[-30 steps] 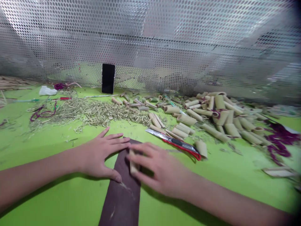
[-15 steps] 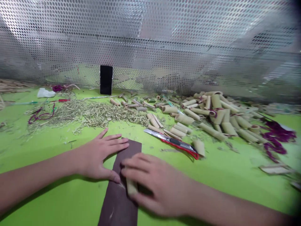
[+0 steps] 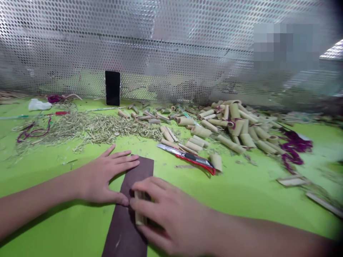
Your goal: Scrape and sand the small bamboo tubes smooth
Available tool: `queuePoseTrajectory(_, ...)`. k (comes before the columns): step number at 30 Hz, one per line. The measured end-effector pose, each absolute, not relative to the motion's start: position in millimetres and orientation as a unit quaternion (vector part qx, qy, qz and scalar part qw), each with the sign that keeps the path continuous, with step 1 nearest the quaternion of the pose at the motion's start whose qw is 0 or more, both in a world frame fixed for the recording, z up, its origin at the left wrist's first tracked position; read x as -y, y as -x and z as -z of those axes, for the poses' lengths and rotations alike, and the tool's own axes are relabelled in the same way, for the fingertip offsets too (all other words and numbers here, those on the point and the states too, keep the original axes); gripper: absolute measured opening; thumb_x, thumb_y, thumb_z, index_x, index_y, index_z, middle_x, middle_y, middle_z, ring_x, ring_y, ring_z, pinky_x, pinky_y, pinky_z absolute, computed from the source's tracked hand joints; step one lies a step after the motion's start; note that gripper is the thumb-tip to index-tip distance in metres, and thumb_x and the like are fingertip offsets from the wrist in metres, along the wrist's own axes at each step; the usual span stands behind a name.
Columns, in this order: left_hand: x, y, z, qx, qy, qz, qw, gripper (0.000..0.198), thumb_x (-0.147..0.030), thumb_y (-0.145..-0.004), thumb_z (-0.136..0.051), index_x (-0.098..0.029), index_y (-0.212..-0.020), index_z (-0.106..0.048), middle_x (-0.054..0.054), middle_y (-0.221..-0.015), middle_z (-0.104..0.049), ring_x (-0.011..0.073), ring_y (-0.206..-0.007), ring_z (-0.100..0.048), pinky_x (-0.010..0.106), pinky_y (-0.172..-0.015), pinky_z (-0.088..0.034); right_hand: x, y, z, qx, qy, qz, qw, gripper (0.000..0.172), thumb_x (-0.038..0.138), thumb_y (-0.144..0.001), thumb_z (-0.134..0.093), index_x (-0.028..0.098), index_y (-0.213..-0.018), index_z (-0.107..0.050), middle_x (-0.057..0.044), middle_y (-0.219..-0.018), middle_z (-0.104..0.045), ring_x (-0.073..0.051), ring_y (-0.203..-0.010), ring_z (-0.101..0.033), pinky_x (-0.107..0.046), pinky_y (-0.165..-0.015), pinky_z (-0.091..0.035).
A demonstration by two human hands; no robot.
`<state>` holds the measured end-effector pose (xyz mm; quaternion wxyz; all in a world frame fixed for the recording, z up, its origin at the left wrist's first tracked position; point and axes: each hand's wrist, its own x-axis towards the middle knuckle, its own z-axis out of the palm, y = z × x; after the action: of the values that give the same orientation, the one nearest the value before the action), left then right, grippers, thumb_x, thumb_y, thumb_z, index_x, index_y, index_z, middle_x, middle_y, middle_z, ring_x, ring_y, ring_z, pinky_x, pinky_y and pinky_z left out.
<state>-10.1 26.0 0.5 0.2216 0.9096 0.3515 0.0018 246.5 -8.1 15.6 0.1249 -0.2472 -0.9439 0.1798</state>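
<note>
Noted, left to right: a crumpled white plastic bag [image 3: 39, 104] lies at the far left on the lime-green work surface [image 3: 249, 187], beside a tangled purple cord [image 3: 33, 132] and a broad spread of straw-coloured fibrous shavings [image 3: 85, 127]. Behind these, a black smartphone [image 3: 112, 88] stands upright against a perforated silver metal sheet [image 3: 171, 46]. The left hand [image 3: 105, 176] lies flat and spread, fingers apart, resting on the green surface, with its fingertips and thumb tip at the left edge of a long dark brown sandpaper strip [image 3: 125, 221]. The right hand [image 3: 171, 210] is curled, fingers pressed together over a short pale bamboo tube [image 3: 139, 208], which lies lengthwise on the strip, near its near end and partly hidden by those fingers; whether the thumb also grips it, I cannot tell. Beyond the strip, a utility knife with a red handle and a silver blade [image 3: 186, 157] lies on its side, just beside a loose bamboo tube [image 3: 215, 162]. Further right sits a large heap of cut bamboo tubes [image 3: 235, 125], then a second tangle of purple cord [image 3: 294, 148] and a flat pale strip [image 3: 292, 181].
</note>
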Motion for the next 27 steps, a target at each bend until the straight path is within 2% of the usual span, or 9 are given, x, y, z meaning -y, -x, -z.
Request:
queuePoseTrajectory(5, -25.7, 9.2, -2.6, -0.363, -0.904, 0.008, 0.226, 0.098, -0.084, -0.085, -0.052, -0.031, -0.162, -0.023, 0.006, -0.167, -0.025, 0.0329, -0.156, -0.022, 0.061, -0.126, 0.006, 8.2, -247.1, -12.5, 0.925, 0.318, -0.158, 0.137, 0.029, 0.030, -0.097, -0.061, 0.018, -0.122, -0.066, -0.012, -0.129, -0.070, -0.026, -0.116, -0.064, -0.048, -0.107, -0.046)
queuePoseTrajectory(9, -26.0, 10.6, -0.3, -0.354, -0.908, 0.002, 0.225, 0.095, -0.083, -0.085, -0.053, -0.032, -0.161, -0.026, 0.005, -0.166, -0.028, 0.0331, -0.155, -0.023, 0.061, -0.126, 0.007, 7.9, -246.7, -10.3, 0.954, 0.197, -0.172, 0.147, 0.028, 0.030, -0.097, -0.060, 0.017, -0.121, -0.067, -0.009, -0.135, -0.068, -0.021, -0.115, -0.065, -0.039, -0.107, -0.047)
queuePoseTrajectory(13, -26.6, 10.8, 0.4, -0.353, -0.910, 0.000, 0.216, 0.098, -0.083, -0.086, -0.052, -0.032, -0.163, -0.019, 0.006, -0.167, -0.025, 0.0326, -0.155, -0.023, 0.060, -0.126, 0.007, -5.1, -252.3, -11.4, 0.925, 0.317, -0.139, 0.154, 0.035, 0.033, -0.101, -0.055, 0.015, -0.130, -0.063, -0.014, -0.134, -0.067, -0.026, -0.122, -0.062, -0.047, -0.104, -0.049)
queuePoseTrajectory(15, -26.6, 9.8, -0.6, -0.353, -0.910, 0.004, 0.219, 0.098, -0.083, -0.085, -0.052, -0.032, -0.163, -0.020, 0.006, -0.167, -0.024, 0.0333, -0.155, -0.023, 0.061, -0.126, 0.006, -11.3, -255.0, -12.2, 0.928, 0.308, -0.136, 0.162, 0.036, 0.036, -0.105, -0.046, 0.015, -0.131, -0.061, -0.015, -0.133, -0.068, -0.026, -0.122, -0.062, -0.046, -0.101, -0.051)
queuePoseTrajectory(17, -26.1, 8.5, -1.4, -0.354, -0.908, 0.006, 0.225, 0.098, -0.084, -0.085, -0.053, -0.031, -0.162, -0.022, 0.006, -0.167, -0.025, 0.0339, -0.155, -0.023, 0.062, -0.126, 0.004, -15.9, -255.8, -11.3, 0.943, 0.255, -0.123, 0.177, 0.036, 0.037, -0.109, -0.037, 0.017, -0.123, -0.063, -0.012, -0.126, -0.071, -0.023, -0.113, -0.066, -0.040, -0.095, -0.051)
queuePoseTrajectory(19, -24.9, 7.3, -1.3, -0.354, -0.907, 0.001, 0.228, 0.098, -0.083, -0.085, -0.053, -0.029, -0.162, -0.023, 0.007, -0.166, -0.027, 0.0343, -0.154, -0.025, 0.061, -0.127, 0.002, -21.2, -255.1, -8.2, 0.950, 0.237, -0.077, 0.189, 0.042, 0.040, -0.111, -0.030, 0.018, -0.116, -0.065, -0.009, -0.111, -0.076, -0.021, -0.095, -0.071, -0.037, -0.086, -0.050)
queuePoseTrajectory(22, -22.7, 6.3, -0.3, -0.352, -0.908, -0.009, 0.230, 0.098, -0.082, -0.087, -0.052, -0.028, -0.163, -0.022, 0.008, -0.167, -0.026, 0.0343, -0.154, -0.026, 0.060, -0.127, 0.003, -32.8, -255.3, -2.6, 0.943, 0.261, 0.009, 0.208, 0.046, 0.040, -0.112, -0.026, 0.017, -0.112, -0.066, -0.005, -0.085, -0.077, -0.019, -0.071, -0.068, -0.035, -0.071, -0.044)
queuePoseTrajectory(24, -21.6, 5.9, -0.4, -0.352, -0.907, -0.004, 0.233, 0.097, -0.082, -0.088, -0.051, -0.028, -0.163, -0.021, 0.007, -0.167, -0.023, 0.0338, -0.155, -0.025, 0.061, -0.127, 0.005, -40.7, -258.1, -1.2, 0.936, 0.274, 0.045, 0.217, 0.045, 0.036, -0.112, -0.026, 0.016, -0.108, -0.066, -0.005, -0.078, -0.075, -0.019, -0.067, -0.066, -0.034, -0.066, -0.040)
queuePoseTrajectory(27, -21.3, 4.8, -2.5, -0.355, -0.904, 0.009, 0.239, 0.097, -0.083, -0.088, -0.049, -0.029, -0.163, -0.020, 0.006, -0.168, -0.020, 0.0331, -0.156, -0.022, 0.061, -0.127, 0.006, -47.2, -265.5, -4.4, 0.932, 0.300, 0.061, 0.196, 0.041, 0.038, -0.110, -0.033, 0.014, -0.103, -0.065, -0.008, -0.078, -0.073, -0.020, -0.068, -0.066, -0.033, -0.062, -0.039)
